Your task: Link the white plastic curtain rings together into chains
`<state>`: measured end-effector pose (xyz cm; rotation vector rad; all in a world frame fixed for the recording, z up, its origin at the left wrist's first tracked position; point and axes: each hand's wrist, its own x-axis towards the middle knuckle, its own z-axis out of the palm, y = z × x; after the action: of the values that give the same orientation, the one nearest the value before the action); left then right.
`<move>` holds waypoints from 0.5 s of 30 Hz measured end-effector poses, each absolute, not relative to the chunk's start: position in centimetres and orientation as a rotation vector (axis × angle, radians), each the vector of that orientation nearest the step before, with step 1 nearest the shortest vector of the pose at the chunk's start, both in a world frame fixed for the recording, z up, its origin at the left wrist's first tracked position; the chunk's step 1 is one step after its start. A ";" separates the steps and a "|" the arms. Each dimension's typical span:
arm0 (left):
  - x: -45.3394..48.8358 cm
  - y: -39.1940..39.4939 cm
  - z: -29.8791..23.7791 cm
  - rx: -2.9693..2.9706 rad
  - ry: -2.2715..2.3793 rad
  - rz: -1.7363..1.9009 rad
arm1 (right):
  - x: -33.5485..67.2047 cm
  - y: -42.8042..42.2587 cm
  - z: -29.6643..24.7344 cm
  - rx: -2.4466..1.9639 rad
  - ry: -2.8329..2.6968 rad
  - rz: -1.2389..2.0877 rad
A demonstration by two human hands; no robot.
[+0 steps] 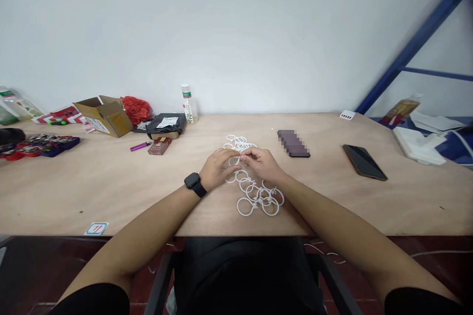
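Several thin white plastic rings with small clips or eyelets, like curtain rings (pixel 246 206), lie in a loose, overlapping line on the wooden table. Over the middle of that line my two hands meet, fingertips almost touching. My right hand (pixel 264 163) pinches at the edge of one white curtain ring (pixel 233 161). Around the same ring curve the thumb and fingers of my left hand (pixel 216 170), which wears a black watch (pixel 195 184) at the wrist. The fingers partly cover this ring. More rings lie just beyond my hands, and others nearer the table's front edge.
A pixelated phone (pixel 293 143) and a dark phone (pixel 364 162) lie to the right. On the left are a maroon box (pixel 160 146), purple lighter (pixel 140 146), black package (pixel 167 124), bottle (pixel 188 103) and open carton (pixel 105 115). The wooden table (pixel 148 197) ends before a wall.
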<state>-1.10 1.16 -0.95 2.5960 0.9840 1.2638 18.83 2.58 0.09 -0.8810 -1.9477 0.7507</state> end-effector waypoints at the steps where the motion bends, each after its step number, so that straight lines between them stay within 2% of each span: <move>1: -1.1 1.3 -1.0 2.593 1.006 1.267 | 18.9 2.7 0.0 -0.897 -1.939 0.706; 5: -1.5 1.8 -1.1 2.562 1.137 1.231 | 19.7 4.1 -0.5 -0.996 -1.858 0.471; 8: -2.2 2.0 -1.0 2.600 1.135 1.030 | 20.8 5.6 -1.0 -1.113 -1.826 0.325; 11: -2.6 1.9 -1.0 2.671 1.093 0.787 | 21.5 6.7 -1.5 -1.235 -1.861 0.306; 15: -2.6 1.8 -1.2 2.722 1.078 0.649 | 21.2 6.2 -1.3 -1.187 -1.902 0.374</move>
<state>-2.58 1.80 -1.21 2.7219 1.0776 0.6488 21.23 6.19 -1.27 -1.1871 -1.9017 0.3744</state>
